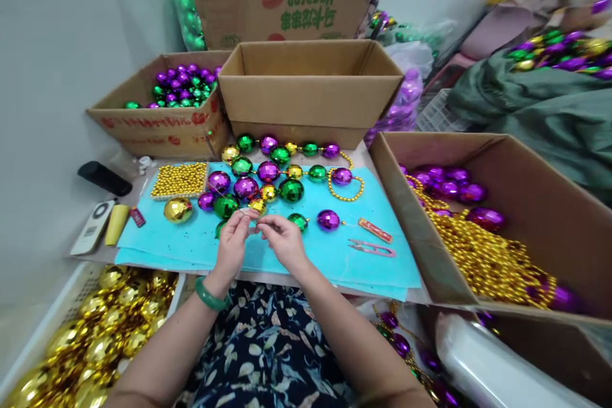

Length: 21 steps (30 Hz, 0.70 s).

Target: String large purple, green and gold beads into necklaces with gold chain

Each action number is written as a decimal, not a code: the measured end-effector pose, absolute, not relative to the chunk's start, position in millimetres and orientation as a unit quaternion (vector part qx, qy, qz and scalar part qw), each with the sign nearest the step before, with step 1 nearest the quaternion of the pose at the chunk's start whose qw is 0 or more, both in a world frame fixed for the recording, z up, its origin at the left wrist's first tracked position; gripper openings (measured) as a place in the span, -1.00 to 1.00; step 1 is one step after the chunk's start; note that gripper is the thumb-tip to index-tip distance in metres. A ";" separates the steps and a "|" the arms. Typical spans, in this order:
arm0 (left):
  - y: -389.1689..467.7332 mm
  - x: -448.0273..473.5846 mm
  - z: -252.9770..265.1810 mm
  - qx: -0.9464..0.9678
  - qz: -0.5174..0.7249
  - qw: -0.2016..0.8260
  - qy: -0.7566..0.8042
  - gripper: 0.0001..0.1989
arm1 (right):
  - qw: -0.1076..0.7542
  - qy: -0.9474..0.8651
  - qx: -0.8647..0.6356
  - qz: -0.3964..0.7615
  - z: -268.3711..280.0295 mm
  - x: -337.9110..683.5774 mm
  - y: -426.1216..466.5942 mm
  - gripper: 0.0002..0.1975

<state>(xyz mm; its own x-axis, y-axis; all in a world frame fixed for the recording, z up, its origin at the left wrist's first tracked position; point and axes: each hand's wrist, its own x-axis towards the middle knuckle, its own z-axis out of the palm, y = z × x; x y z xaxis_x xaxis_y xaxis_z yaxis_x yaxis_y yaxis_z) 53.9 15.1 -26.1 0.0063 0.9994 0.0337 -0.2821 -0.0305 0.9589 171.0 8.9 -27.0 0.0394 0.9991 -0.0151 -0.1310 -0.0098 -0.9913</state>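
Note:
My left hand (233, 237), with a green bangle at its wrist, is closed in a pinch over the near part of the blue sheet (176, 242). A thin strand, a thread or needle, runs up and left from its fingertips. My right hand (283, 239) pinches close beside it, fingertips almost touching; its part of the thread is too fine to make out clearly. Just beyond them lie a gold ball (257, 205) and a green ball (225, 206). Right of my hands a green ball (298, 222) and a purple ball (328, 220) lie in line with small gold beads.
Rows of strung balls (268, 171) lie behind my hands. A tray of gold beads (179, 180) sits left; pink thread snips (373, 248) and a red-yellow packet (375, 230) right. Cardboard boxes (310, 99) stand behind and right (540, 204). A crate (23, 357) of gold balls is lower left.

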 end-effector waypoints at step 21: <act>193.6 -98.6 0.7 0.717 0.055 0.163 0.676 -0.87 | 0.500 -0.494 -0.541 0.462 -56.1 183.6 -17.8 -0.83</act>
<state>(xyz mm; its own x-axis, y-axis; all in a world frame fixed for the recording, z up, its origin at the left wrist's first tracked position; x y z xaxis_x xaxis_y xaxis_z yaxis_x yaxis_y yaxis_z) -98.6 193.6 0.7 0.0813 0.9865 -0.1419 0.9510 -0.0342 0.3072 183.6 -17.8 -56.1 0.0853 0.9963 -0.0064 0.0712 -0.0125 -0.9974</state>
